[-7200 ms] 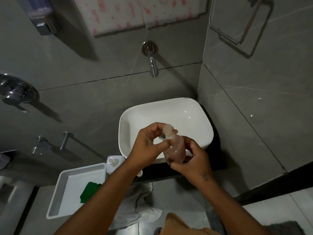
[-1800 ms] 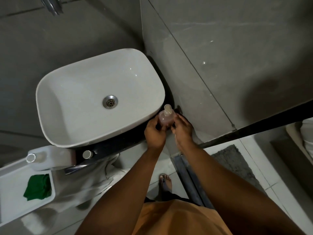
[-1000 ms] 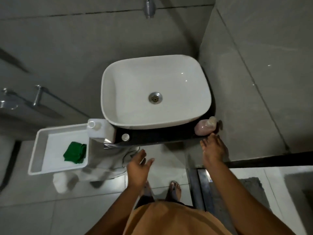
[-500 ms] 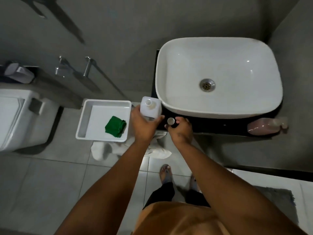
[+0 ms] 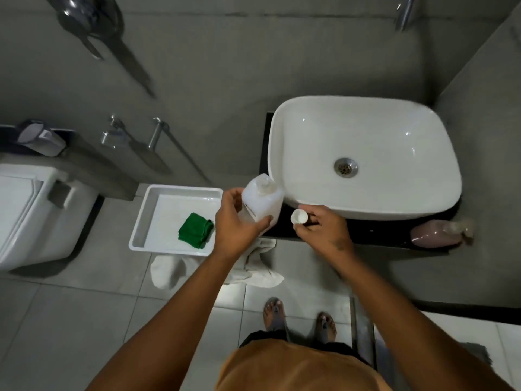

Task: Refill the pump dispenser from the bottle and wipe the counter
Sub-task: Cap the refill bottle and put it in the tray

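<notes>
My left hand [image 5: 234, 224] grips a white refill bottle [image 5: 263, 200] at the left end of the dark counter [image 5: 366, 231], its neck uncapped and pointing up. My right hand [image 5: 324, 231] pinches the bottle's small white cap [image 5: 299, 216] just right of the bottle. The pump dispenser [image 5: 437, 234], holding pinkish liquid, stands on the counter's right end, apart from both hands. A folded green cloth [image 5: 196, 230] lies in a white tray [image 5: 146, 218] left of the counter.
A white basin [image 5: 394, 136] fills most of the counter. White cloth [image 5: 253, 269] hangs below the counter's left end. A toilet [image 5: 28, 213] stands at far left, a tap [image 5: 404, 12] on the wall above the basin. My bare feet [image 5: 298, 320] stand on grey floor tiles.
The dispenser has been set down at the counter's right end and both hands moved left. My left hand took the white bottle; my right hand picked the cap up off the counter.
</notes>
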`<act>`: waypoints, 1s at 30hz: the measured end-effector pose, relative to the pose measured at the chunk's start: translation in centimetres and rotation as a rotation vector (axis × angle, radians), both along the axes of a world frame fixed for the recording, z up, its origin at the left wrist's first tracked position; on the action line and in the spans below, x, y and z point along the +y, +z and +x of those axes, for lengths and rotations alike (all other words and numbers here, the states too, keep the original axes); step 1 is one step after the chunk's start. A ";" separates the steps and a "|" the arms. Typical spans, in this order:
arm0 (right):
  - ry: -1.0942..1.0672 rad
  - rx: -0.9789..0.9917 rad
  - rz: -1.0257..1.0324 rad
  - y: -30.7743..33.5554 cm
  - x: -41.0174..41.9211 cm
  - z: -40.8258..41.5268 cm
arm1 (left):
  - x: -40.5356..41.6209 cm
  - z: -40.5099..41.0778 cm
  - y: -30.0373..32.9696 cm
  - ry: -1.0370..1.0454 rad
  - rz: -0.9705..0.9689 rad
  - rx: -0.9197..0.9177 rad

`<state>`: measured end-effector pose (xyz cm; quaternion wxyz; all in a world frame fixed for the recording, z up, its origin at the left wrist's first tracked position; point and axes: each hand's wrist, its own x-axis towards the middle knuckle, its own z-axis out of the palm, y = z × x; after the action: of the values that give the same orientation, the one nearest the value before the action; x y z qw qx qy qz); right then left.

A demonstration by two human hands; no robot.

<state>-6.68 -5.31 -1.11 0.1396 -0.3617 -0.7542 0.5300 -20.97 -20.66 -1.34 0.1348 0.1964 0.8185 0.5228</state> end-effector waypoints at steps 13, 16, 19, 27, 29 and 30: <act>0.622 -0.115 0.694 24.1 8.7 3.6 | 5.4 6.4 10.1 -0.338 0.211 0.214; 0.729 -0.193 0.770 25.9 9.5 3.6 | 6.3 7.0 10.8 -0.341 0.224 0.284; 0.863 -0.282 0.865 27.6 10.1 3.7 | 7.1 7.6 11.1 -0.356 0.209 0.319; 0.990 -0.356 0.984 29.6 10.3 3.0 | 8.0 9.0 11.7 -0.276 0.225 0.320; 0.956 -0.351 0.998 29.8 10.4 3.0 | 8.1 9.3 11.9 -0.243 0.243 0.320; 0.930 -0.351 1.016 29.7 10.4 3.0 | 8.2 9.4 12.0 -0.225 0.250 0.323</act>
<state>-3.72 5.08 28.57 -0.0733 0.0276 -0.9956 0.0515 -11.56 -12.48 10.69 0.0341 0.3825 0.7313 0.5637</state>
